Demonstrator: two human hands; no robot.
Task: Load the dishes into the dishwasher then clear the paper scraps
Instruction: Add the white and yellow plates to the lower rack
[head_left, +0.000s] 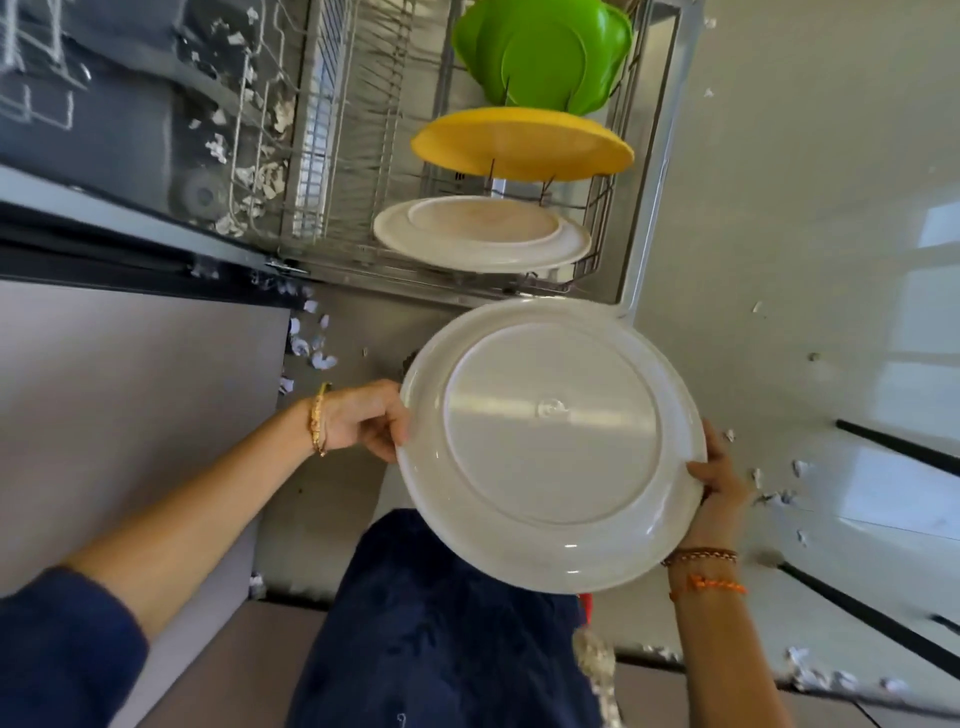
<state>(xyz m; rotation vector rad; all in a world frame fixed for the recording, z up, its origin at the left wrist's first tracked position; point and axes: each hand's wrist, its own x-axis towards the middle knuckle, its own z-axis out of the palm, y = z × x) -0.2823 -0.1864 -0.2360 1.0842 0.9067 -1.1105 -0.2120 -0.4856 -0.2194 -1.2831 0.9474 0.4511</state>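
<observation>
A large white plate (553, 447) is held between both hands, underside turned up toward the camera. The left hand (363, 418) is closed on its left rim, thumb over the edge; the right hand (719, 475) is clasped on the right rim, fingers hidden behind the plate. A gold bangle (318, 420) is seen on the left wrist, thread bands (704, 569) on the right.

Just beyond the hands the pulled-out dishwasher rack (332, 156) is seen. Counted in it, standing on edge between the tines: one white plate (480, 234) nearest the hands, one yellow plate (522, 143) behind it, and green dishes (543, 54) farthest off; how many green ones cannot be told.

Paper scraps (311, 343) are scattered past the left hand on the floor and inside the dishwasher along the rack's left side; more lie right of the right hand on the pale glossy floor (831, 208). Too many and too small to be counted.
</observation>
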